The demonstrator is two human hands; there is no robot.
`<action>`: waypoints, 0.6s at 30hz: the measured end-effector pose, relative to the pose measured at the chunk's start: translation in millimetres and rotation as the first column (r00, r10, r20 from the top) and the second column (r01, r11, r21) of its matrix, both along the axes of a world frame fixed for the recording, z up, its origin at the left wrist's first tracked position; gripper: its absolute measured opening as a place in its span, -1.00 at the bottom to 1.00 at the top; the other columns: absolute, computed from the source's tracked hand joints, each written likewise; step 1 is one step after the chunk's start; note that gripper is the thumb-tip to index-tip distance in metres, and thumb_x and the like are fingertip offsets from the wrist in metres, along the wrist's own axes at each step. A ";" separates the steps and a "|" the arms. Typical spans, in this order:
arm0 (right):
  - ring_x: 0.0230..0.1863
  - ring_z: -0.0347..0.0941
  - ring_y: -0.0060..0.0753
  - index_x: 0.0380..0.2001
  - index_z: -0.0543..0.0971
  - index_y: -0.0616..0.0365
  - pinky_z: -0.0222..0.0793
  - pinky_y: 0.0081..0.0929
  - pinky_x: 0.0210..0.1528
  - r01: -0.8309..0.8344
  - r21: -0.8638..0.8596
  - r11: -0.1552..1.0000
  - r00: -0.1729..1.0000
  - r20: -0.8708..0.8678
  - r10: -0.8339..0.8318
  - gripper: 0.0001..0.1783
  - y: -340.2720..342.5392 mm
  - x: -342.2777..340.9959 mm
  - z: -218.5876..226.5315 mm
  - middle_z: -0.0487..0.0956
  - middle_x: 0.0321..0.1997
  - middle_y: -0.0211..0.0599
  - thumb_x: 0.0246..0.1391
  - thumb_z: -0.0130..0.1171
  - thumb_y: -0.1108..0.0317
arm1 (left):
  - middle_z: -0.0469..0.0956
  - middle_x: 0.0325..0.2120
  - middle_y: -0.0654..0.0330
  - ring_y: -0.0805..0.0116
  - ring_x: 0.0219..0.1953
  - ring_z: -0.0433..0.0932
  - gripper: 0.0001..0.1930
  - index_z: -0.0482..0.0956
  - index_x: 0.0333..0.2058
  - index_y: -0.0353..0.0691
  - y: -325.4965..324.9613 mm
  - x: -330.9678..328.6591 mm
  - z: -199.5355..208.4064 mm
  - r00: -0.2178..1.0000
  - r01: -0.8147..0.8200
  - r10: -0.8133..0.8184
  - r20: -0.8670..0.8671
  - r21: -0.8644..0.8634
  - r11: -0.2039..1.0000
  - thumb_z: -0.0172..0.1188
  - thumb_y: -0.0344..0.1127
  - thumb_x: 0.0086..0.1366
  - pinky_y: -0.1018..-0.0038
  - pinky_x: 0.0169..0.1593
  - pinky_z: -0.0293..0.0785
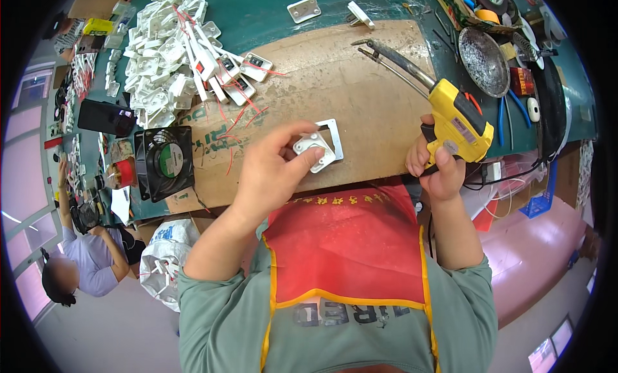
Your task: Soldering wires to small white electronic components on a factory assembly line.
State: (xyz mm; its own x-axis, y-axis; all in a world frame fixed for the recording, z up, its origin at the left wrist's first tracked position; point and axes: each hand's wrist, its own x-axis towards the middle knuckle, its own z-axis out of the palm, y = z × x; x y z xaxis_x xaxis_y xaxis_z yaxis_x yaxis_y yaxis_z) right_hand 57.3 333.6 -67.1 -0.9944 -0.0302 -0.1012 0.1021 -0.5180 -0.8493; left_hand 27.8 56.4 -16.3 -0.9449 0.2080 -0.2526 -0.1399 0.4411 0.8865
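My left hand (267, 167) is closed on a small white plastic housing (314, 153), pinched between thumb and fingers above the near edge of the cardboard. A flat, pale rectangular frame (335, 140) shows just behind the housing; whether the two are joined I cannot tell. In my right hand (439, 173) is a yellow-and-black soldering gun (460, 120), gripped by its handle. Its metal nose points up and left over the cardboard, well apart from the housing. Two more white plates, one lying flat (304, 10) and one tilted (360, 15), are at the far edge.
A heap of white housings (164, 57) with red wires covers the far left. Nearer are a black fan (164, 162) and a dark phone (106, 117). A metal bowl (484, 60) and blue-handled pliers (515, 112) lie right. Another person (96, 260) sits at the left.
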 end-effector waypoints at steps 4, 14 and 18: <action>-0.67 0.24 -0.55 0.20 0.30 0.34 0.22 -0.53 -0.57 0.002 0.004 1.000 1.000 -0.003 -0.002 -0.23 1.5 -0.3 -0.3 0.35 -0.57 -0.42 0.13 0.29 0.00 | 0.63 -0.44 0.21 0.56 -0.49 0.51 -0.78 0.58 -0.24 -0.31 5.7 3.0 -2.3 0.969 -0.230 0.217 0.120 0.109 0.967 0.39 -0.35 0.23 0.53 -0.38 0.46; -0.66 0.27 -0.52 0.20 0.32 0.34 0.22 -0.52 -0.56 0.003 -0.001 1.000 1.000 0.013 -0.003 -0.22 1.2 -0.3 0.1 0.35 -0.58 -0.41 0.09 0.32 0.01 | 0.56 -0.55 0.26 0.52 -0.50 0.48 -0.81 0.67 -0.30 -0.30 -1.6 -8.9 2.0 0.994 -0.023 -0.004 -0.105 -0.259 0.966 0.43 -0.33 0.19 0.51 -0.40 0.41; -0.66 0.27 -0.52 0.19 0.32 0.34 0.22 -0.52 -0.56 -0.008 0.006 1.000 1.000 0.014 0.008 -0.22 1.2 -1.9 0.4 0.35 -0.58 -0.41 0.09 0.32 0.02 | 0.56 -0.52 0.20 0.41 -0.48 0.50 -0.78 0.68 -0.30 -0.30 -4.0 -13.8 -0.2 0.972 0.007 -0.110 -0.209 -0.440 0.898 0.46 -0.31 0.14 0.46 -0.36 0.44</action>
